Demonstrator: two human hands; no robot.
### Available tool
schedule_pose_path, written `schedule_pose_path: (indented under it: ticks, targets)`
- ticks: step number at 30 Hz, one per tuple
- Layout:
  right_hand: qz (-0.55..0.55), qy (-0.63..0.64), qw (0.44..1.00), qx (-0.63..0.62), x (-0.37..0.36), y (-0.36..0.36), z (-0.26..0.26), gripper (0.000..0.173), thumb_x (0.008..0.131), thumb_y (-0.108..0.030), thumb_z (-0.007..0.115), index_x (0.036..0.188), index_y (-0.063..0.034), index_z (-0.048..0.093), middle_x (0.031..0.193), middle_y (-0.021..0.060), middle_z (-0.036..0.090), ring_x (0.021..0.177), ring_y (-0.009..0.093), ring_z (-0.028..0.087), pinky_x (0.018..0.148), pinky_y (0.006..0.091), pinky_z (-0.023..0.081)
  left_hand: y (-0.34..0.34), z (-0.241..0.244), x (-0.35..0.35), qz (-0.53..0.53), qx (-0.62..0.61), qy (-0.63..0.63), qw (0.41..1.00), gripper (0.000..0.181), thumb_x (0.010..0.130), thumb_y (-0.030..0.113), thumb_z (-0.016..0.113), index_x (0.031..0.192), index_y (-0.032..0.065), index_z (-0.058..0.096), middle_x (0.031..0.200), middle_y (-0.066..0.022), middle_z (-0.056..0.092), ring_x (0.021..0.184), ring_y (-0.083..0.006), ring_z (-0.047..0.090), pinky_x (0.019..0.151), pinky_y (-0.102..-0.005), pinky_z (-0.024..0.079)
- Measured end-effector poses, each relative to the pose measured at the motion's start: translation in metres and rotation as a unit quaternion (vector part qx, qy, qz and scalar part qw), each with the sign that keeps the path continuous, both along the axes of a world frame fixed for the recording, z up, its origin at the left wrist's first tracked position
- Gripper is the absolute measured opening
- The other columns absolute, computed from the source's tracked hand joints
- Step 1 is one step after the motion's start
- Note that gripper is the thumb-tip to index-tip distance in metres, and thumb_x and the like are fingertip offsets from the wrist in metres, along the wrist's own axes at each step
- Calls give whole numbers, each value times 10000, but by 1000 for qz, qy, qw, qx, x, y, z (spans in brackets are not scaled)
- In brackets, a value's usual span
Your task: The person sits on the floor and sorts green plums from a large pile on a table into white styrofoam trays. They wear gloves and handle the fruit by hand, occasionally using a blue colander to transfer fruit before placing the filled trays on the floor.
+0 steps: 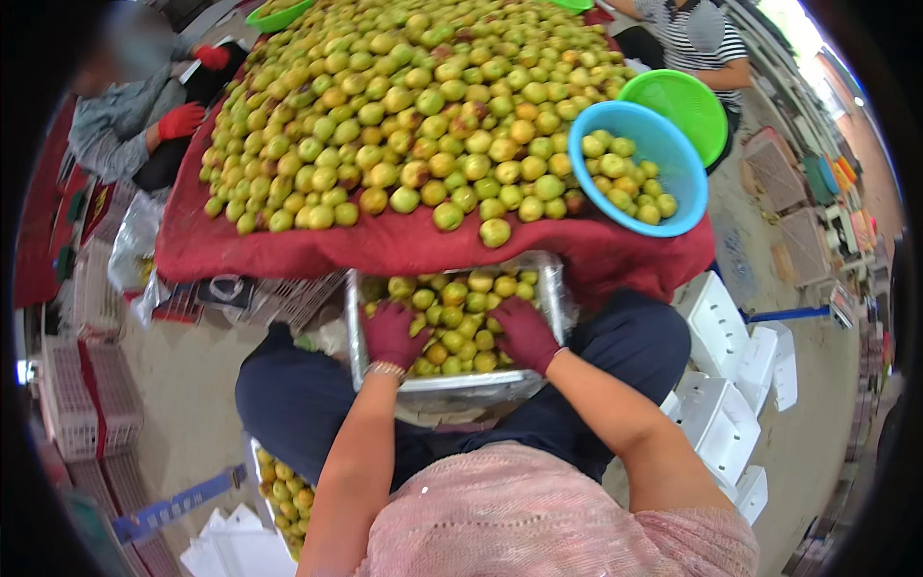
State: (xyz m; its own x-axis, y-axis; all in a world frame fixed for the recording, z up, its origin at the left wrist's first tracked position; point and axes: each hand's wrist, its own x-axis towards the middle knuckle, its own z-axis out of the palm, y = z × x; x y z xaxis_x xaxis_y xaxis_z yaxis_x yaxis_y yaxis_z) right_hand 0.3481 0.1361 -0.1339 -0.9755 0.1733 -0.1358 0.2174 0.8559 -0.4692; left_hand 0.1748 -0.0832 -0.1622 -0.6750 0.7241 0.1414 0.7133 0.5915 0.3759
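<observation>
Between my knees stands a box lined with clear plastic film (555, 288), filled with yellow-green fruits (453, 317) that look like jujubes. My left hand (393, 333), in a maroon glove, rests on the fruits at the box's left side. On the right side, my right hand (525, 333) wears a matching glove and lies over the fruits near the wall. Both hands have their fingers spread, and neither visibly grips a fruit. Just beyond the box, a large heap of the same fruits (404, 108) covers a table draped in red cloth (404, 241).
A blue plastic basin (699, 195) with fruits tilts at the table's right corner, beside a green basin (692, 108). White foam boxes (717, 425) lie right; plastic crates (90, 389) stack left. Another fruit-filled box (285, 498) is by my left leg. Co-workers sit at both sides.
</observation>
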Motion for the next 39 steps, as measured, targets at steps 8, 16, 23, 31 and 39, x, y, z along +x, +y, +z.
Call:
schedule_pose_path:
  ticks: [8, 16, 23, 31, 39]
  targets:
    - [12, 165, 986, 2, -39, -16, 2, 664, 769, -353, 744, 1352, -137, 511, 1421, 218, 416, 1322, 446, 372, 1105, 575, 295, 15, -10, -33, 54, 82, -3, 995, 680, 773, 292, 742, 1327, -2, 480, 1314, -278, 491, 1164, -463, 460, 1008, -507, 382]
    - [-111, 67, 988, -81, -104, -7, -14, 319, 836, -348, 636, 1071, -133, 647, 1084, 142, 660, 993, 356, 619, 859, 449, 492, 38, 22, -16, -64, -138, 4, 988, 699, 777, 532, 685, 1360, 180, 525, 1490, -125, 412, 1376, -370, 338, 1073, -657, 271]
    - [-12, 194, 981, -3, -67, 22, -12, 404, 751, -333, 708, 1096, -131, 647, 1071, 170, 642, 1005, 382, 602, 873, 473, 478, 2, -7, -35, 1, -14, -97, 995, 692, 735, 201, 700, 1397, 215, 500, 1489, -150, 404, 1285, -397, 421, 1092, -496, 359]
    - [-94, 127, 987, 17, -14, 5, -22, 694, 764, -260, 731, 1324, 29, 438, 1302, 245, 506, 1212, 427, 461, 1036, 506, 367, -6, 7, -9, -15, -54, -24, 998, 754, 785, 443, 689, 1446, 203, 418, 1509, -207, 355, 1379, -448, 302, 1095, -633, 257]
    - [-47, 95, 990, 92, -23, -14, -2, 704, 812, -281, 704, 1403, -42, 407, 1396, 247, 423, 1299, 444, 383, 1098, 546, 300, -1, 20, -7, -8, -121, -35, 992, 709, 810, 502, 663, 1433, 249, 439, 1497, -228, 341, 1400, -415, 280, 1069, -682, 226]
